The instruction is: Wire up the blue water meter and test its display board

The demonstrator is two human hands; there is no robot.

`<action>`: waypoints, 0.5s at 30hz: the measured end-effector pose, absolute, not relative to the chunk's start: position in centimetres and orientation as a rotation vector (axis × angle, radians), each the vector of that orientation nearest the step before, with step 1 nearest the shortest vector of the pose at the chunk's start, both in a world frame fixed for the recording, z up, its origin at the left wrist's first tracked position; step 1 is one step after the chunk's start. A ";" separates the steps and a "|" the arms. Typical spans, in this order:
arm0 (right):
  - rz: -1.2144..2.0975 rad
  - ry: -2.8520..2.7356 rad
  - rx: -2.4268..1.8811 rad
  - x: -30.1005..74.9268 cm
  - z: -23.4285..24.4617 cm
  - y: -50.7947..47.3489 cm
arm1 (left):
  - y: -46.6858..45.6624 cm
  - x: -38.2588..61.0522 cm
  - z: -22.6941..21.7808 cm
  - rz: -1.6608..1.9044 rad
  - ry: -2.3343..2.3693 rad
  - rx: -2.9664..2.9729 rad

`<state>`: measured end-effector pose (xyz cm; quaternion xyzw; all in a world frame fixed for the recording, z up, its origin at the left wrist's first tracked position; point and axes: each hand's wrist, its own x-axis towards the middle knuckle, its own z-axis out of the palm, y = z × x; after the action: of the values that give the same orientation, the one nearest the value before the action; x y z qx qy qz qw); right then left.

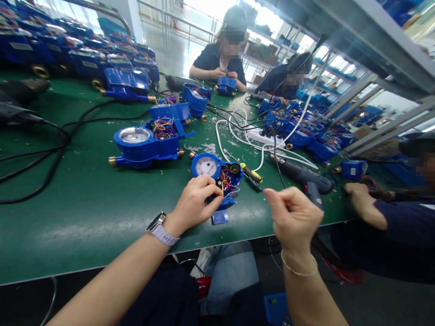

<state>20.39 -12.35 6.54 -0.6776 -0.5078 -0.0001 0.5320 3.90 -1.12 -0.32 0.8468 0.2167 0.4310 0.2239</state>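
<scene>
An open blue water meter (208, 166) with a white dial lies on the green table in front of me. Red, yellow and white wires (228, 183) spill from its compartment. My left hand (199, 201) is at the meter's near side, thumb and forefinger pinched on a wire at the compartment's edge. To the right, apart from the meter, my right hand (295, 215) is raised above the table edge, closed with thumb and forefinger together; whatever they hold is too small to make out. A yellow-and-black screwdriver (252, 173) rests just beyond the meter.
Another open water meter (146, 145) sits at left. A heat gun (299, 174) lies at right near a white power strip (265, 137) and loose cables. Many blue meters (84, 59) are stacked behind. Co-workers sit opposite and at right, one person's arm (365, 206) on the table.
</scene>
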 end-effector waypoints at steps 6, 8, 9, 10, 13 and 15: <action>0.168 -1.493 -1.567 21.5 6.1 -12.9 | -1.1 4.1 -0.2 1.144 0.570 2.198; 0.278 -1.707 -1.508 20.9 5.4 -11.6 | -1.0 4.1 -0.2 1.128 0.554 2.141; 0.322 -1.802 -1.472 20.6 5.2 -10.8 | -1.0 4.0 -0.2 1.124 0.543 2.119; 0.357 -1.884 -1.436 20.4 5.0 -10.1 | -0.9 4.0 -0.2 1.120 0.530 2.100; 0.417 -2.046 -1.377 20.1 4.8 -8.2 | -0.8 4.0 -0.2 1.100 0.496 2.045; 0.405 -2.071 -1.384 20.3 5.0 -7.4 | -0.6 4.0 -0.3 1.039 0.500 1.990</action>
<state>20.28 -7.40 4.99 -0.5225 -0.7818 0.1528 0.3041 4.01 -0.65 -0.26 0.7898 0.1984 0.4124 0.4085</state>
